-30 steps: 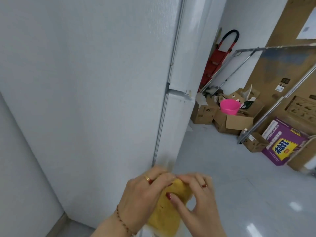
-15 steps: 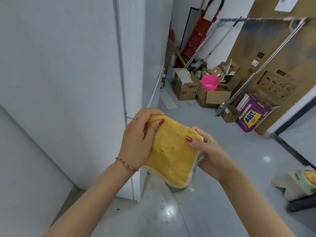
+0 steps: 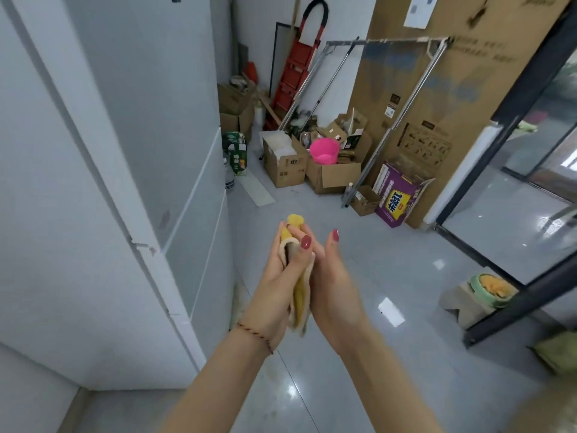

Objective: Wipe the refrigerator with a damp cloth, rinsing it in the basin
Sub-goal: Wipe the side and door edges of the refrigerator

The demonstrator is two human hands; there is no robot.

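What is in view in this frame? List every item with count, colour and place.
cloth: one, yellow, folded between both palms.
refrigerator: one, white, left.
bucket: one, pink, in a carton at the back.
cardboard cartons: several, brown, back wall.
printed box: one, purple, right of cartons.
hand truck: one, red, far corner.
bowl: one, green, right floor.
left hand: holds the cloth.
right hand: presses the cloth flat.

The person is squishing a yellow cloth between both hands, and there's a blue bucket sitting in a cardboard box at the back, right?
Nearly. The bucket in the cardboard box is pink, not blue, as the head view shows. The rest holds: the yellow cloth is pressed between the left hand and right hand.
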